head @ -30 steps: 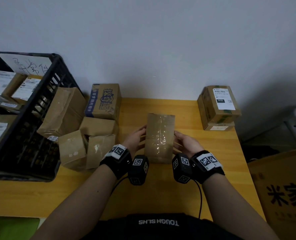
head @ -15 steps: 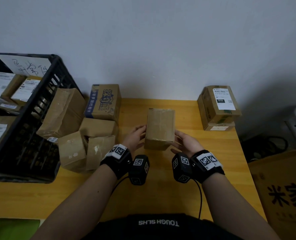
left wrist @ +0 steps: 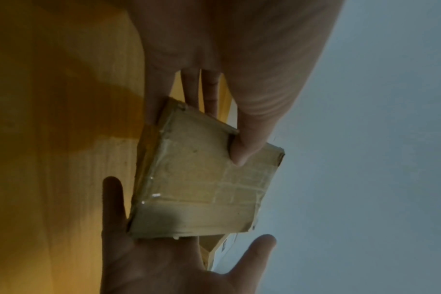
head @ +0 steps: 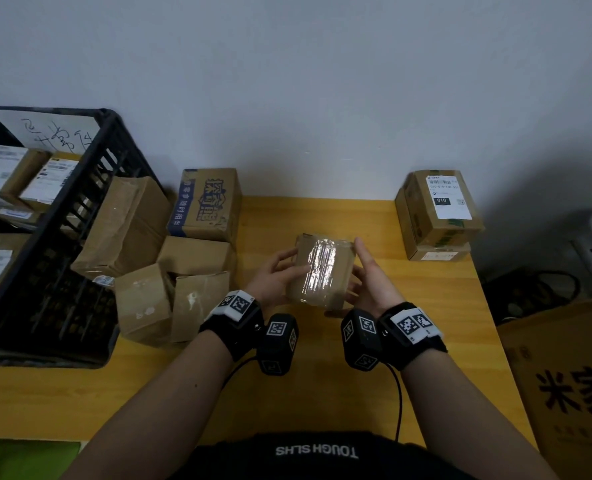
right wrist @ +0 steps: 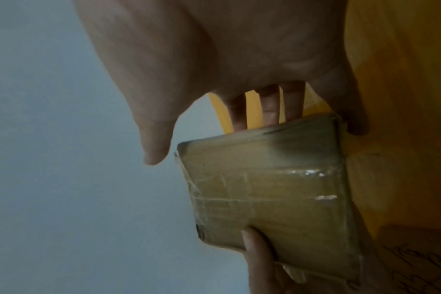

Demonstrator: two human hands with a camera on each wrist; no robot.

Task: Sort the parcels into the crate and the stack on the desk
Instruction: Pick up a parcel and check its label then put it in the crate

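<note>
Though tape-glossed, a boxy cardboard parcel (head: 322,275).

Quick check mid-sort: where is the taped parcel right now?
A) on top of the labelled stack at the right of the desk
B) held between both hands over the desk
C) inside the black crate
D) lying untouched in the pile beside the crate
B: the taped parcel sits between the left hand, whose thumb presses on its face, and the right hand, whose fingers lie behind it, apart from the crate and the stack.
</note>
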